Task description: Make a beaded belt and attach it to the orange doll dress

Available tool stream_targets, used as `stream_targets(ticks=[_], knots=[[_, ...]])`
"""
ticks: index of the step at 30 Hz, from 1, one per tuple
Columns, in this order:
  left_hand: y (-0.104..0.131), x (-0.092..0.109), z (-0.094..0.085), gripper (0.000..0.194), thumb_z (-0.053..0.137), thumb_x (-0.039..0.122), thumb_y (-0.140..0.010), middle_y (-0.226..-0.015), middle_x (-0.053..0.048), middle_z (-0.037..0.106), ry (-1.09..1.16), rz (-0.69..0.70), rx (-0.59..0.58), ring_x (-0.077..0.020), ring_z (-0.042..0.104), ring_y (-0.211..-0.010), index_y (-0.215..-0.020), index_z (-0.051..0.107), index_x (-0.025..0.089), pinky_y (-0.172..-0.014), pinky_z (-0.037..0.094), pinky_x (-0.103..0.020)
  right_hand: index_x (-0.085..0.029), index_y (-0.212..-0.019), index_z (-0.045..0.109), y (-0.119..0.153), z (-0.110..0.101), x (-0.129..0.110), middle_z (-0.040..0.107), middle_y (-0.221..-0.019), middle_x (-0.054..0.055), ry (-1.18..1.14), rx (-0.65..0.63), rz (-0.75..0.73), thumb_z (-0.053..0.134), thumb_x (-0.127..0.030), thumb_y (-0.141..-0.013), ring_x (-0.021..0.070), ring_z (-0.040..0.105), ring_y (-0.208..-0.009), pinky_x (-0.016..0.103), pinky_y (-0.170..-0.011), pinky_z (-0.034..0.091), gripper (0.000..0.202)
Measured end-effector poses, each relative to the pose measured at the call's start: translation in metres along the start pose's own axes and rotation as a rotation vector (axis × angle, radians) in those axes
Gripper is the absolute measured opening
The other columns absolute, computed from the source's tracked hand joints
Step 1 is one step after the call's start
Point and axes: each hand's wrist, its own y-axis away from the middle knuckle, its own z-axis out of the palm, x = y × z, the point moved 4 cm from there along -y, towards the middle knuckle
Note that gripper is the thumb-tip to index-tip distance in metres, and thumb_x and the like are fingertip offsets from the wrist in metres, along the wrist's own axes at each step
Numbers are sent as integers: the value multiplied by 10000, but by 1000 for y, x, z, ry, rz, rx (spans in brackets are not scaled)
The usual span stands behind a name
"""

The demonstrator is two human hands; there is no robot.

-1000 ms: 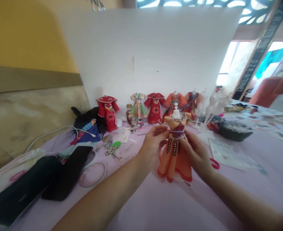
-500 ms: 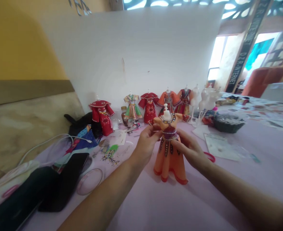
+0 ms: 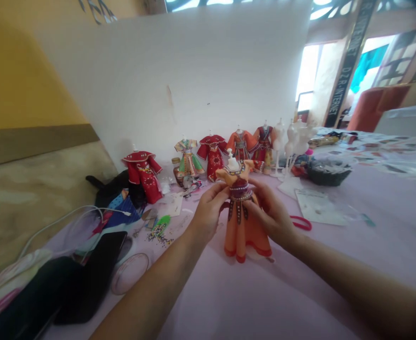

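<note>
An orange doll dress (image 3: 247,231) with a beaded collar, a purple waist and a red hem is on a small white mannequin (image 3: 232,163). It stands nearly upright at the middle of the lilac tabletop (image 3: 208,302). My left hand (image 3: 210,212) grips the dress at its left side near the waist, fingers partly behind the cloth. On the other side, my right hand (image 3: 269,212) is closed on the waist and upper skirt, its thumb in front by the pearl trim.
Several dressed mannequins, one in a red dress (image 3: 144,177), line the white board (image 3: 193,71). Bare mannequins (image 3: 280,141) and a dark basket (image 3: 328,174) are at the right. Left lie spilled beads (image 3: 160,234), a black phone (image 3: 94,278) and a cable (image 3: 62,219). A pink ring (image 3: 301,223) lies beyond my right forearm.
The dress has turned between my hands, and its right sleeve points more to the back. The camera view has shifted, so the surroundings appear further left.
</note>
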Motion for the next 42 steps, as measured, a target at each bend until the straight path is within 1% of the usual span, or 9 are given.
stream_targets(ticks=[5, 9, 14, 19, 24, 29, 33, 36, 42], knots=[[1, -4, 1, 227, 853, 322, -749, -897, -15, 735, 24, 15, 6, -144, 637, -849, -922, 790, 189, -780, 499, -254, -293, -1533, 450, 2, 1, -6, 560, -1518, 61, 229, 9, -133, 525, -290, -1066, 225, 520, -1406, 417, -1188, 410, 473], [2, -10, 1, 246, 876, 342, -745, -898, 3, 724, 70, 12, 21, -139, 638, -854, -909, 759, 201, -776, 498, -249, -245, -1487, 508, -1, 1, -8, 607, -1448, 84, 252, 5, -123, 486, -299, -1081, 220, 569, -1338, 397, -1147, 446, 410], [2, -17, 1, 311, 891, 350, -731, -895, 5, 708, 147, -74, 37, -114, 629, -786, -956, 736, 199, -715, 482, -225, -226, -1392, 594, -1, 1, -8, 681, -1260, 84, 221, -19, -76, 512, -357, -1073, 229, 643, -1175, 392, -1031, 513, 355], [4, -18, 3, 359, 883, 318, -745, -929, 10, 728, 233, -126, 38, -115, 650, -775, -1049, 714, 232, -689, 462, -222, -256, -1544, 438, 0, 1, -9, 551, -1522, 88, 185, -4, -87, 531, -332, -1059, 253, 520, -1402, 442, -1184, 404, 499], [4, -20, 3, 244, 804, 337, -830, -901, -4, 734, 265, -126, 57, -113, 625, -736, -1017, 735, 197, -684, 451, -236, -283, -1459, 534, 1, 2, -11, 642, -1408, 66, 202, -25, -99, 519, -357, -1065, 254, 603, -1301, 435, -1115, 476, 401], [5, -19, 5, 321, 690, 492, -917, -960, -32, 753, 229, -57, 4, -151, 633, -809, -1047, 752, 205, -717, 451, -263, -279, -1582, 389, 3, 0, -5, 594, -1485, 91, 179, -5, -6, 551, -408, -1051, 293, 585, -1340, 489, -1139, 457, 570], [7, -18, 6, 271, 765, 439, -878, -1018, -20, 751, 182, 6, -28, -165, 655, -903, -1047, 745, 228, -812, 462, -276, -284, -1543, 448, 3, 1, -5, 561, -1519, 77, 186, -15, -53, 542, -384, -1056, 286, 528, -1398, 481, -1178, 418, 506], [6, -21, 7, 259, 797, 415, -853, -1015, -15, 750, 243, -26, -29, -161, 661, -905, -1018, 743, 223, -848, 467, -283, -291, -1485, 510, 3, 3, -6, 603, -1462, 61, 189, -37, -64, 537, -366, -1060, 265, 567, -1340, 452, -1146, 444, 432], [6, -20, 11, 277, 863, 379, -777, -957, -9, 752, 335, -104, 8, -147, 664, -858, -944, 741, 195, -842, 480, -277, -296, -1466, 513, 3, 4, -11, 613, -1436, 58, 184, -52, -80, 539, -355, -1064, 251, 571, -1320, 438, -1135, 442, 407]])
